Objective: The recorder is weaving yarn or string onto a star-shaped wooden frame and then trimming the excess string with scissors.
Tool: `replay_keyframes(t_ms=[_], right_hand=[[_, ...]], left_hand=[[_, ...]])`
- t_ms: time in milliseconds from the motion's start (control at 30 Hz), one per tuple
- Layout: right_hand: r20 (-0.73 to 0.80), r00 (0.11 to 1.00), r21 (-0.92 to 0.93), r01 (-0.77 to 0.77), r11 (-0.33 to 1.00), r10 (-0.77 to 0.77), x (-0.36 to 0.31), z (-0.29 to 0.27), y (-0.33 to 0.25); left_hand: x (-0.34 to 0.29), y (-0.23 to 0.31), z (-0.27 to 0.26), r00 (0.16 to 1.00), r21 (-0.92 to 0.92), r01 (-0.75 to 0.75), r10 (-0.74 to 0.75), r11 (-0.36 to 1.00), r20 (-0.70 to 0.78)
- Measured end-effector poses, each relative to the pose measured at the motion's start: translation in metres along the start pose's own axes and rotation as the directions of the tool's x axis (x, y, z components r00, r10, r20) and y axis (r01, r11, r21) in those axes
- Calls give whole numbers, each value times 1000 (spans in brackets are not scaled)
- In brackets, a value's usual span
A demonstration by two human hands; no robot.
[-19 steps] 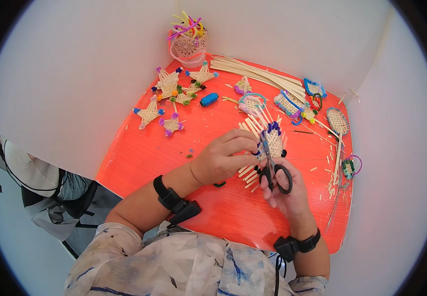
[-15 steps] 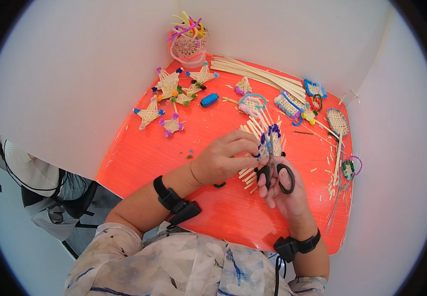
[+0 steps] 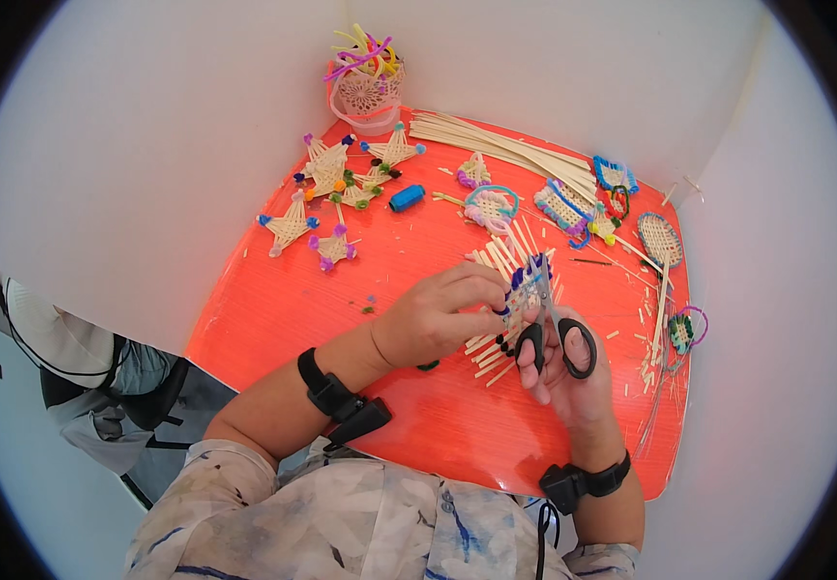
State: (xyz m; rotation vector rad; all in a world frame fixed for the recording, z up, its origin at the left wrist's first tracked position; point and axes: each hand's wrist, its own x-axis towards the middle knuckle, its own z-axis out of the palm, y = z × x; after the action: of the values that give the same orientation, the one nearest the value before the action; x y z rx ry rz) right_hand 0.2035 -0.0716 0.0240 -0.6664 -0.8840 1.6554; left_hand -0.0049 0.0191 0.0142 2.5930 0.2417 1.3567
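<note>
My left hand is closed in a pinch on the left edge of a small woven piece of pale flat strips, edged with dark blue fuzzy pipe cleaner. Loose strip ends fan out above and below it. In my right hand is a pair of scissors with black loop handles, fingers and thumb through the loops. Their blades point away from me, slightly parted, over the right side of the weaving. Whether a strip lies between the blades I cannot tell. My fingers hide part of the piece.
On the red table, star-shaped woven pieces and a blue cylinder lie left. A pink basket of pipe cleaners and long pale strips are at the back. An oval weaving and cut scraps lie right.
My right hand has shifted slightly right and down with the scissors, and the blades are now a little parted. My left hand keeps its pinch on the weaving.
</note>
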Motion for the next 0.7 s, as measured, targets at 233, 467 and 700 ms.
replay_keyframes(t_ms=[233, 467, 700], right_hand=[[18, 999, -12, -28, 1000, 28, 1, -4, -2], [63, 984, 23, 164, 986, -165, -4, -13, -14], [-182, 965, -264, 136, 955, -188, 6, -21, -13]], left_hand=[[-3, -7, 0, 995, 8, 90, -90, 996, -53], [-11, -25, -2, 965, 51, 245, -238, 968, -112], [-16, -29, -1, 916, -33, 392, -387, 919, 103]])
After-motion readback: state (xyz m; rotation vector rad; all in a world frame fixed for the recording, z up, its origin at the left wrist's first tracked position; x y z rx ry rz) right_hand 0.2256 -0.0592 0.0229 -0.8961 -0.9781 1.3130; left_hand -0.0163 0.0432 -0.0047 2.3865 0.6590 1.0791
